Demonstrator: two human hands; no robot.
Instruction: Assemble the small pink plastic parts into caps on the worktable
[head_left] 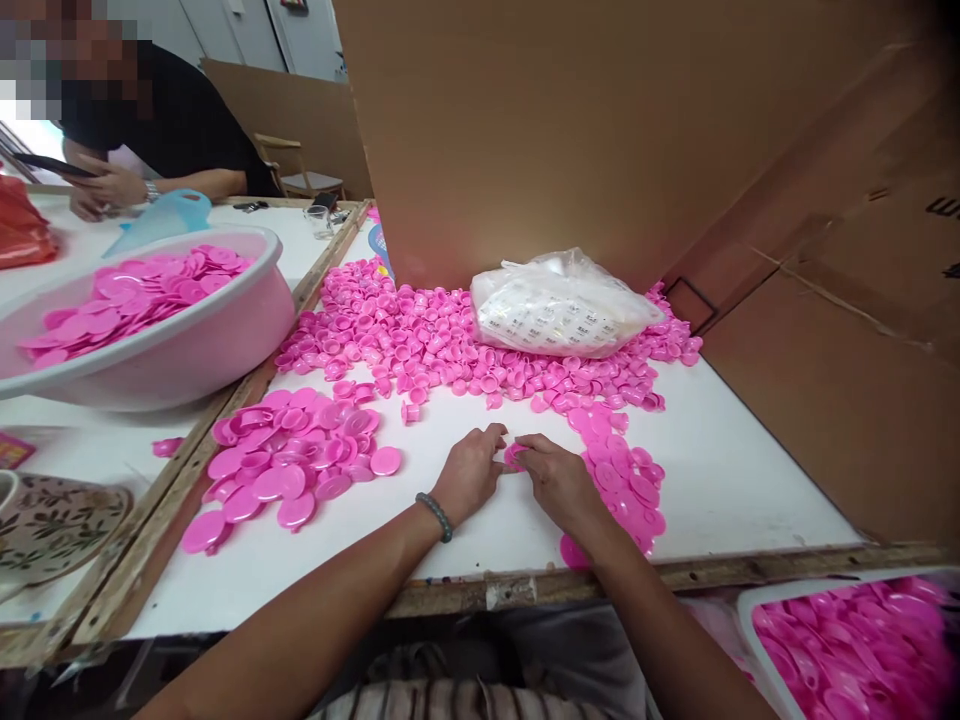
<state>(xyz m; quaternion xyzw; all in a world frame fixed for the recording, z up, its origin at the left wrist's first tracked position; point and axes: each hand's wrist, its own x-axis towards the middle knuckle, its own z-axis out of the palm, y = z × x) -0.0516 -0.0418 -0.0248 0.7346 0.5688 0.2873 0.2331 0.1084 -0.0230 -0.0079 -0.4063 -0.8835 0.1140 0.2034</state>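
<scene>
Just above the white table top, my right hand (pixel 559 478) pinches a small round pink plastic piece (pixel 515 456). My left hand (pixel 472 470) is close on the other side of that piece, its fingers curved and apart; whether they touch it I cannot tell. To the left lies a loose heap of pink round lids (pixel 281 480), some joined to small cups. A band of flat pink discs (pixel 626 485) runs beside and partly behind my right forearm. Farther back spreads a wide pile of small pink cup-shaped pieces (pixel 420 335).
A clear bag of printed white items (pixel 562 315) rests on the far pile, before a tall cardboard sheet (pixel 525 130). Left are a basin (pixel 225 345) of pink discs and a patterned mug (pixel 60 525). A bin (pixel 769 640) stands lower right. Another person (pixel 187 120) sits far left.
</scene>
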